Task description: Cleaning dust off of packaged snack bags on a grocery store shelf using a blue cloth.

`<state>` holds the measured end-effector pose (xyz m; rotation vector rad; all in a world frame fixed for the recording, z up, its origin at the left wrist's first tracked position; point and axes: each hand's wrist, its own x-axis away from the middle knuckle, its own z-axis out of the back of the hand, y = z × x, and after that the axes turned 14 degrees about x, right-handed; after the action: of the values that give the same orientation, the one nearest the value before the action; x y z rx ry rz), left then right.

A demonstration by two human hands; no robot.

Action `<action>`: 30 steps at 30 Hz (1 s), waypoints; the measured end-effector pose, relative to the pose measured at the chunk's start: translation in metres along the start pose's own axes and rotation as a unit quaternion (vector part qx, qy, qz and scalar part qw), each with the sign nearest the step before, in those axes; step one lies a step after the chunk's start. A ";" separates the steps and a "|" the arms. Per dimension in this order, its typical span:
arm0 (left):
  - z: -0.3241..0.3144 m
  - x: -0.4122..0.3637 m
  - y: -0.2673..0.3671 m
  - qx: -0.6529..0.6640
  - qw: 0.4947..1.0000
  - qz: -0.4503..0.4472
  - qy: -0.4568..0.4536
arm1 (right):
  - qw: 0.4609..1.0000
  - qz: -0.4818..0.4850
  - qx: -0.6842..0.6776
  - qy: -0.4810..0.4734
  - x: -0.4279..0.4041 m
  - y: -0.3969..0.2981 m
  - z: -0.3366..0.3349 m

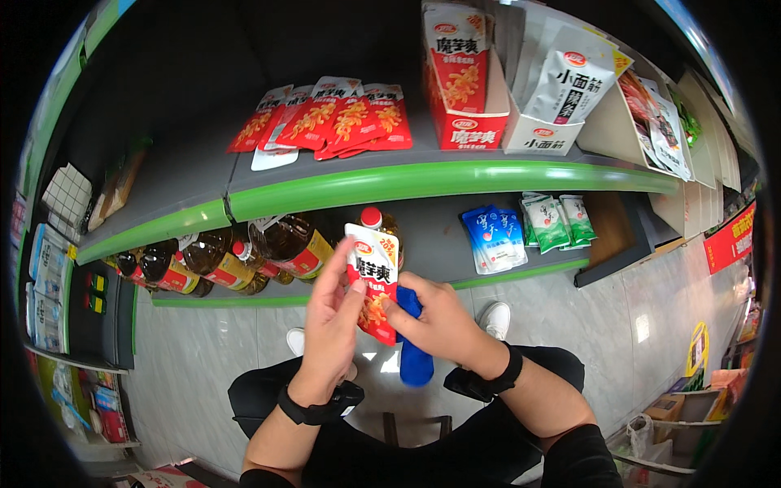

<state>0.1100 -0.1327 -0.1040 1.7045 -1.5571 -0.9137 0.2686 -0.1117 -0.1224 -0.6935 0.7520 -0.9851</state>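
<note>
Between my two hands is a red and white snack pouch (379, 268), upright with its printed front towards me. My left hand (329, 317) grips its left edge, thumb on the front. The right hand (433, 314) holds the lower right side with its thumb and also has a blue cloth (417, 363), which hangs down below the fingers. Beyond them, on the upper shelf (201, 155), lies a fanned pile of matching pouches (341, 119). Right of the pile stands an open display box (468, 129) with more of these pouches in it.
White boxes (543, 139) of snack pouches continue along the upper shelf to the right. Below, large oil bottles (213, 259) stand at the left, with blue bags (494, 238) and green bags (552, 226) to the right. The green shelf edge (427, 177) juts out above them.
</note>
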 end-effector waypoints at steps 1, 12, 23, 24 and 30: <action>0.002 -0.004 0.001 -0.007 1.000 -0.026 -0.004 | 1.000 0.001 0.002 0.004 -0.001 0.002 0.005; -0.061 -0.066 0.084 -0.196 0.970 0.030 -0.140 | 0.995 -0.012 -0.083 0.061 -0.012 0.005 0.071; -0.151 -0.165 0.133 -0.241 0.944 -0.148 -0.169 | 0.989 -0.017 -0.102 0.101 -0.007 0.007 0.075; -0.154 -0.172 0.130 -0.242 0.944 -0.148 -0.169 | 0.990 -0.022 -0.100 0.097 -0.006 0.009 0.074; -0.152 -0.234 0.115 -0.267 0.933 -0.149 -0.191 | 0.992 -0.025 -0.095 0.085 -0.006 0.010 0.070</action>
<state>0.1619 0.0919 0.0917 1.4307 -1.1231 -1.7320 0.3278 -0.0905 -0.0901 -0.8029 0.9906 -1.0347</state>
